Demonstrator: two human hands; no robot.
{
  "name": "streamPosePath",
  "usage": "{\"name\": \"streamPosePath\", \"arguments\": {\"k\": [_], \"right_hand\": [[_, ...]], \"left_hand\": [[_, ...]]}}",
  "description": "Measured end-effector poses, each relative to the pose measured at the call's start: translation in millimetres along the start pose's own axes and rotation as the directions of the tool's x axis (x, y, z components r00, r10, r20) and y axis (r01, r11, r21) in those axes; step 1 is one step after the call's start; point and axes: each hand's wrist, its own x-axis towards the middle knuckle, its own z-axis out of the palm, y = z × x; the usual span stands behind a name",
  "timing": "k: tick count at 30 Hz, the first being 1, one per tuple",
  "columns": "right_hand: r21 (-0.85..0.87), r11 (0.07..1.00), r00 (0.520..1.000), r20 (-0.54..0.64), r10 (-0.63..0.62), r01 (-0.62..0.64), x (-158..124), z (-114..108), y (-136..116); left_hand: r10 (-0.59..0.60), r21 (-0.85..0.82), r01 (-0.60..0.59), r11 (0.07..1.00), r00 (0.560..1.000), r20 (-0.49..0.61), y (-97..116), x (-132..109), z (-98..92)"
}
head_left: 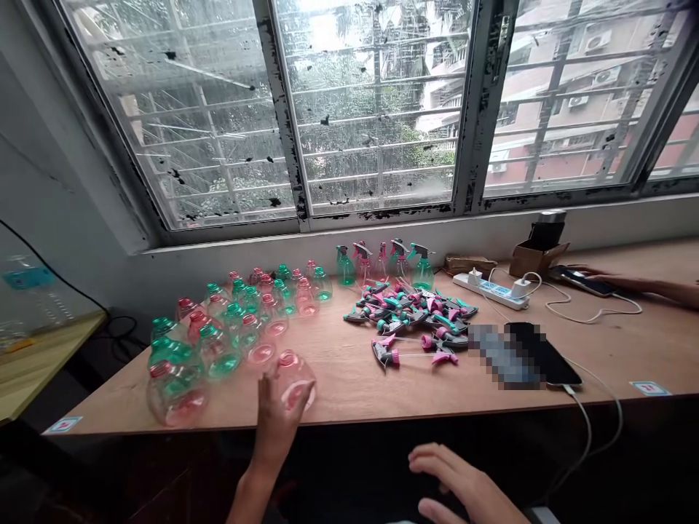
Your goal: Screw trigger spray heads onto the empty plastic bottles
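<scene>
My left hand (277, 415) is closed around a clear pink spray bottle body (292, 367) near the table's front edge; the bottle has no spray head on it. In front of the table edge, lower right, my right hand (456, 477) holds nothing, its fingers apart. Left of the held bottle stand several headless bottles, among them a green bottle (218, 353) and a pink bottle (178, 393). A heap of pink, green and grey spray heads (409, 309) lies to the right, with a few loose spray heads (385, 353) nearer the edge.
Assembled spray bottles (422, 268) stand by the wall. A power strip (491, 290) with plugs and cables, an opened cardboard box (538, 256) and a black phone (546, 356) are at right. Another person's hand (622, 282) touches a phone (584, 280).
</scene>
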Motion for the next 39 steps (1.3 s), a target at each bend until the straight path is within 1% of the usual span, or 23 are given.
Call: {"name": "streamPosePath", "arguments": {"k": [1, 3, 5, 6, 7, 10, 12, 15, 18, 20, 21, 22, 23, 24, 25, 26, 27, 28, 30, 31, 33, 36, 39], "right_hand": [[-0.039, 0.999, 0.997, -0.064, -0.032, 0.029, 5, -4, 1], [-0.13, 0.989, 0.977, -0.193, -0.09, 0.065, 20, -15, 4], [-0.217, 0.973, 0.952, -0.272, -0.139, 0.08, 42, -27, 9], [-0.261, 0.962, 0.942, -0.292, -0.163, 0.085, 55, -33, 13], [-0.304, 0.949, 0.94, -0.295, -0.174, 0.08, 69, -38, 17], [-0.404, 0.913, 0.969, -0.203, -0.142, 0.049, 109, -44, 29], [-0.459, 0.889, 0.983, -0.162, -0.088, 0.004, 130, -40, 35], [-0.496, 0.866, 0.98, -0.193, -0.041, -0.062, 148, -26, 38], [-0.502, 0.86, 0.971, -0.237, -0.038, -0.089, 155, -14, 39], [-0.502, 0.861, 0.968, -0.246, -0.048, -0.085, 155, -13, 37], [-0.485, 0.872, 0.962, -0.261, -0.078, -0.061, 154, -15, 35], [-0.451, 0.892, 0.951, -0.285, -0.124, -0.019, 151, -20, 31], [-0.383, 0.922, 0.921, -0.337, -0.196, 0.057, 148, -26, 24], [-0.281, 0.945, 0.869, -0.411, -0.275, 0.166, 144, -34, 16], [-0.155, 0.948, 0.82, -0.476, -0.317, 0.276, 139, -43, 6], [-0.011, 0.928, 0.775, -0.546, -0.318, 0.373, 134, -52, -5], [0.139, 0.882, 0.743, -0.606, -0.283, 0.45, 129, -61, -18], [0.273, 0.816, 0.728, -0.642, -0.241, 0.51, 123, -69, -30], [0.443, 0.676, 0.703, -0.693, -0.158, 0.589, 113, -80, -51], [0.5, 0.62, 0.704, -0.7, -0.12, 0.604, 109, -83, -58], [0.58, 0.549, 0.713, -0.7, -0.044, 0.603, 104, -83, -66], [0.631, 0.502, 0.715, -0.698, 0.036, 0.591, 107, -77, -64], [0.636, 0.493, 0.716, -0.697, 0.038, 0.593, 119, -67, -58]], "left_hand": [[-0.018, -0.054, 0.022, 0.998, 0.998, 0.065, 3, -4, 9.0], [-0.049, -0.163, 0.083, 0.983, 0.979, 0.2, 8, -7, 26.3], [-0.074, -0.243, 0.154, 0.958, 0.949, 0.308, 13, -3, 41.0], [-0.082, -0.275, 0.186, 0.943, 0.934, 0.349, 14, 1, 46.9], [-0.088, -0.304, 0.216, 0.928, 0.919, 0.385, 15, 5, 52.0], [-0.086, -0.374, 0.293, 0.88, 0.872, 0.482, 17, 18, 62.0], [-0.074, -0.406, 0.328, 0.853, 0.846, 0.527, 16, 22, 65.3], [-0.057, -0.431, 0.342, 0.835, 0.833, 0.55, 15, 19, 65.9], [-0.038, -0.444, 0.334, 0.831, 0.831, 0.555, 14, 15, 63.5], [-0.025, -0.443, 0.324, 0.836, 0.829, 0.558, 13, 14, 61.9], [-0.021, -0.437, 0.315, 0.842, 0.83, 0.557, 12, 14, 61.1], [-0.018, -0.43, 0.302, 0.851, 0.834, 0.551, 11, 15, 60.4], [-0.018, -0.42, 0.286, 0.861, 0.843, 0.537, 11, 14, 59.5], [-0.02, -0.41, 0.267, 0.872, 0.857, 0.514, 11, 14, 58.4], [-0.027, -0.4, 0.249, 0.882, 0.874, 0.484, 12, 13, 57.2], [-0.029, -0.385, 0.222, 0.896, 0.893, 0.448, 13, 12, 55.8], [-0.022, -0.36, 0.183, 0.915, 0.913, 0.408, 14, 11, 54.4], [-0.004, -0.325, 0.134, 0.936, 0.929, 0.37, 16, 9, 53.0], [0.054, -0.242, 0.027, 0.97, 0.946, 0.32, 19, 6, 50.9], [0.082, -0.204, -0.018, 0.979, 0.947, 0.311, 21, 5, 50.3], [0.113, -0.167, -0.063, 0.984, 0.944, 0.309, 22, 4, 49.8], [0.133, -0.158, -0.086, 0.984, 0.94, 0.316, 21, 4, 50.4], [0.15, -0.17, -0.096, 0.981, 0.927, 0.345, 18, 5, 50.8]]}}
